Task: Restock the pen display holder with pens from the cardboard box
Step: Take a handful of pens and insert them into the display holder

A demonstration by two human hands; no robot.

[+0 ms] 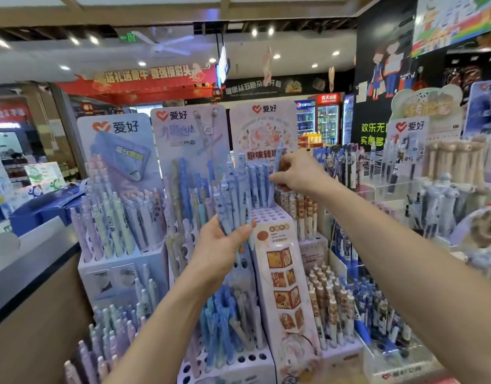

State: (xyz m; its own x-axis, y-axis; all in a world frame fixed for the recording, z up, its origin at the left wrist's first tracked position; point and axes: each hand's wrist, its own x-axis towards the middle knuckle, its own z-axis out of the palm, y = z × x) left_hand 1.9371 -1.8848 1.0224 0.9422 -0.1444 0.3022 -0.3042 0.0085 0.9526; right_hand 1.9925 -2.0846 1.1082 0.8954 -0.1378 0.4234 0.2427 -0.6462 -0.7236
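Several blue pens, too overlapped to count, stand upright and slightly fanned in the grip of the left hand. To its right, the right hand pinches one pen, long axis near vertical, above the far holes of the white display holder.

Pen display holder centre, racks either side, both grips in front of it
Left grip holds a bunch of pens just before the pen display holder, at its left edge; right grip is higher and to the right, pinching a single pen over the holder's back row of pens. Left rack stands beside the holder, right rack on its other side; desk far left; drinks fridges well behind
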